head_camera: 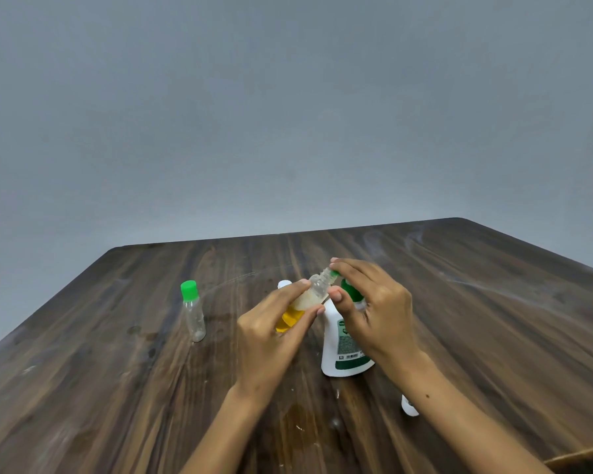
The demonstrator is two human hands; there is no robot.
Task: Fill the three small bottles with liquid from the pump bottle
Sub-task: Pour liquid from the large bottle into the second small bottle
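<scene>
My left hand (271,331) grips a small clear bottle (314,290), tilted, with yellow liquid in its lower part. Its open mouth points up and right at the green nozzle tip under my right fingertips. My right hand (374,302) curls over the green pump head (351,290) of the white pump bottle (343,354), which stands upright on the wooden table (459,302). A second small clear bottle (193,313) with a green cap stands upright and looks empty, to the left of my hands.
A small white object (283,284) peeks out behind my left fingers. Another small white piece (409,407) lies by my right forearm. A wet patch (298,419) marks the table near me. A grey wall stands behind the table's far edge.
</scene>
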